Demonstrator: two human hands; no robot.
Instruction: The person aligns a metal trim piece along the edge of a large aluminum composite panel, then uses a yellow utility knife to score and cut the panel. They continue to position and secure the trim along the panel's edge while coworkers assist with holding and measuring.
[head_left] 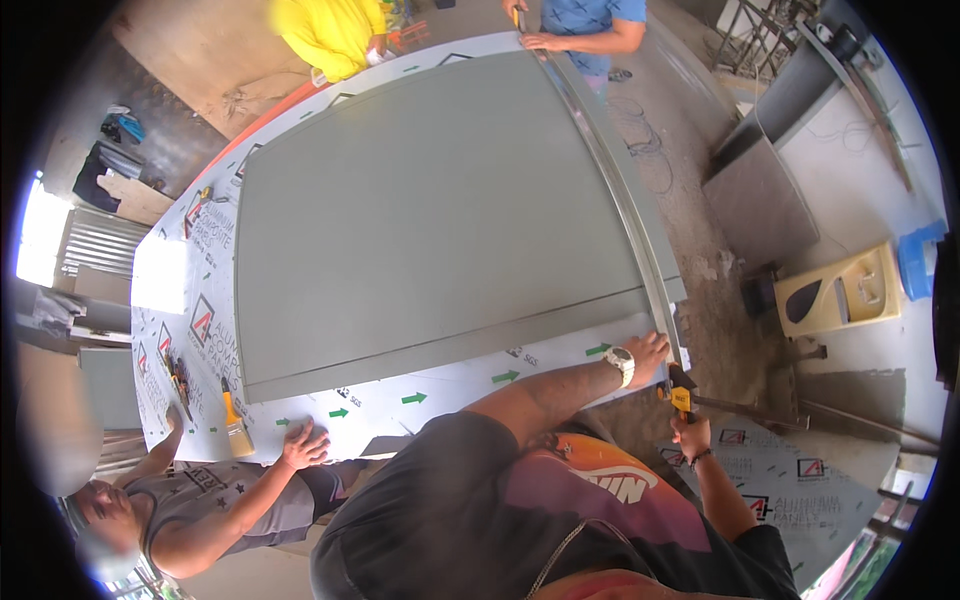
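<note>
Left hand (648, 350) flat and open on the metal strip (620, 200) at the grey panel's (430, 220) near right corner; right hand (692, 432) just off that corner, grip closed round yellow knife (682, 400); panel probably light, slick, bendy; best gripped at edges.

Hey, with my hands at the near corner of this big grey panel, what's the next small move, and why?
Probably bring the yellow-handled cutter in the right hand up against the near end of the long metal straightedge. The left hand already presses that end onto the grey panel, another person's hand pins the far end, and the cutter sits just off the edge.
</note>
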